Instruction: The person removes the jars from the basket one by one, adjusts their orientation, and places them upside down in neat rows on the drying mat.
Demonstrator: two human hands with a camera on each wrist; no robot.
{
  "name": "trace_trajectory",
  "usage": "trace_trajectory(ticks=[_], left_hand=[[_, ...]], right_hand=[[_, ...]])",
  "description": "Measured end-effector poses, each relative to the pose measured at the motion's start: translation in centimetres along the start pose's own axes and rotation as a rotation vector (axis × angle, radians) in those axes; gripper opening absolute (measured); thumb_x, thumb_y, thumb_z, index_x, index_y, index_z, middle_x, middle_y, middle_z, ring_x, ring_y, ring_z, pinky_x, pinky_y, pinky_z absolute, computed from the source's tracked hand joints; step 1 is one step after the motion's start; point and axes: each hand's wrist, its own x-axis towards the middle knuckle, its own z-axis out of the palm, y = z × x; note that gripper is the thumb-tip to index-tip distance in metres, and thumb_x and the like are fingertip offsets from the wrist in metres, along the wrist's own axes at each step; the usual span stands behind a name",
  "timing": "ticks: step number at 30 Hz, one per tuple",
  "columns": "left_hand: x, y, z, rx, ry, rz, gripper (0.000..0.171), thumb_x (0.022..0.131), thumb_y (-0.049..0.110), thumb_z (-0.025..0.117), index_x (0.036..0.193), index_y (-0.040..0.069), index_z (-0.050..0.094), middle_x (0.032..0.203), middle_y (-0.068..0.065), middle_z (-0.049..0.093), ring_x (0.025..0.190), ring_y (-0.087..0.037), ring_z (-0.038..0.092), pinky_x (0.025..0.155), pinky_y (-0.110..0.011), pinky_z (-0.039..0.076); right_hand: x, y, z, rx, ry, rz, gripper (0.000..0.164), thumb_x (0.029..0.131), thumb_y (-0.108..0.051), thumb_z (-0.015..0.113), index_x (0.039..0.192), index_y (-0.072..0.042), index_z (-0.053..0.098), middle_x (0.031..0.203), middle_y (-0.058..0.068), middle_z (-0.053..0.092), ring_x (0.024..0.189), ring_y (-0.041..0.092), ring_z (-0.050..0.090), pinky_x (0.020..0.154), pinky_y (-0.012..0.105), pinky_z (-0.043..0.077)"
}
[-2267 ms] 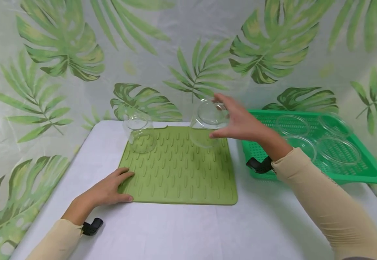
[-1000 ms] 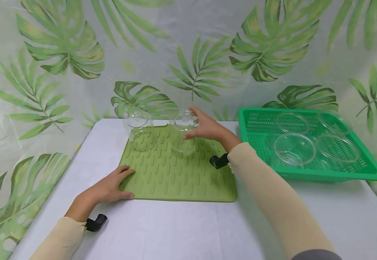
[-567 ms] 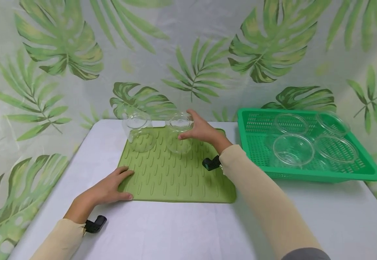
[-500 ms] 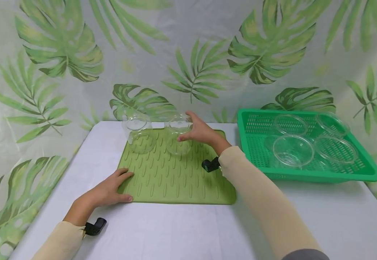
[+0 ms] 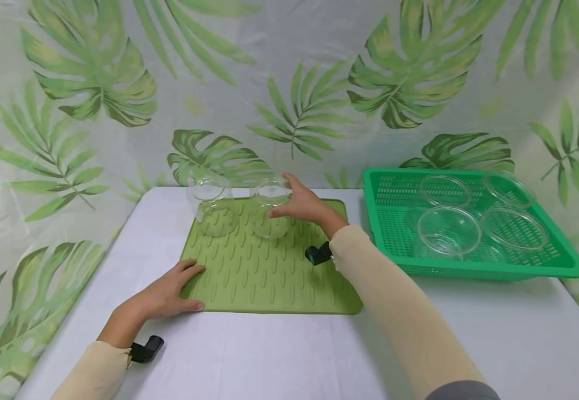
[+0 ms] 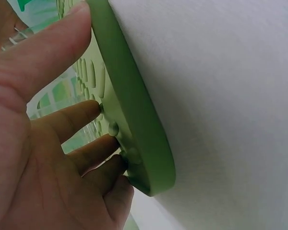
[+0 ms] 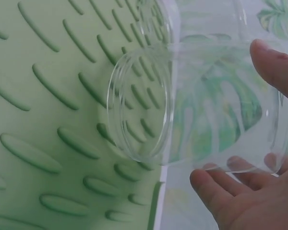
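Observation:
A clear glass cup (image 5: pixel 268 223) stands upside down on the ribbed green drying mat (image 5: pixel 269 280), its wide rim down at the mat. My right hand (image 5: pixel 305 203) grips it from the right side, thumb in front and fingers behind. In the right wrist view, thumb and fingers surround the base end of the glass cup (image 7: pixel 211 110). Another inverted glass cup (image 5: pixel 215 218) stands just left of it. My left hand (image 5: pixel 169 290) rests on the mat's near left corner, fingers spread along its edge; in the left wrist view these fingers (image 6: pixel 69 120) touch the ribbed side.
A green perforated basket (image 5: pixel 489 271) stands at the right on the white-clothed table (image 5: pixel 269 355), with several clear glass cups rim-up inside. Behind the table hangs a leaf-patterned curtain (image 5: pixel 309 33).
My right hand has brought the glass cup left and down onto the mat beside the other cup, and has shifted it slightly left in the last half second. My left hand stays put.

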Motion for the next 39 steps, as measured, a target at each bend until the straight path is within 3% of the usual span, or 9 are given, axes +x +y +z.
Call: trace_trajectory(ticks=[7, 15, 21, 28, 39], left_hand=[[-0.01, -0.06, 0.05, -0.004, -0.005, -0.008, 0.084, 0.082, 0.038, 0.079, 0.148, 0.002, 0.042, 0.155, -0.029, 0.03, 0.14, -0.053, 0.034, 0.105, -0.064, 0.041], [0.04, 0.05, 0.14, -0.015, -0.005, -0.009, 0.083, 0.083, 0.037, 0.079, 0.149, 0.002, 0.041, 0.156, -0.029, 0.029, 0.141, -0.054, 0.033, 0.106, -0.064, 0.039], [0.05, 0.03, 0.21, -0.01, -0.001, -0.007, 0.083, 0.084, 0.038, 0.078, 0.149, 0.002, 0.041, 0.156, -0.028, 0.029, 0.141, -0.053, 0.032, 0.107, -0.064, 0.039], [0.05, -0.21, 0.2, -0.001, 0.013, -0.001, 0.084, 0.083, 0.038, 0.079, 0.149, 0.002, 0.041, 0.156, -0.028, 0.03, 0.141, -0.053, 0.033, 0.107, -0.064, 0.04], [0.05, -0.13, 0.28, -0.004, 0.018, -0.001, 0.084, 0.083, 0.038, 0.078, 0.149, 0.002, 0.041, 0.156, -0.028, 0.03, 0.141, -0.053, 0.033, 0.107, -0.064, 0.039]], right_hand=[[0.18, 0.22, 0.43, 0.024, 0.009, 0.01, 0.112, 0.083, -0.036, 0.081, 0.161, -0.028, 0.001, 0.166, 0.011, 0.019, 0.146, 0.037, 0.036, 0.112, 0.056, 0.041], [0.37, 0.35, 0.47, -0.047, 0.072, 0.023, 0.113, 0.081, -0.046, 0.08, 0.161, -0.026, 0.003, 0.165, 0.01, 0.025, 0.143, 0.035, 0.041, 0.11, 0.055, 0.043], [0.47, 0.18, 0.53, -0.067, 0.103, 0.01, 0.113, 0.081, -0.046, 0.08, 0.161, -0.022, 0.005, 0.166, 0.009, 0.022, 0.146, 0.036, 0.036, 0.113, 0.057, 0.04], [0.43, 0.13, 0.75, -0.018, 0.08, 0.005, 0.109, 0.083, -0.042, 0.079, 0.161, -0.024, 0.005, 0.168, 0.007, 0.015, 0.151, 0.035, 0.028, 0.115, 0.058, 0.037], [0.52, 0.16, 0.88, -0.056, 0.066, -0.013, 0.109, 0.083, -0.042, 0.079, 0.161, -0.023, 0.005, 0.167, 0.009, 0.019, 0.15, 0.035, 0.03, 0.115, 0.057, 0.037]])
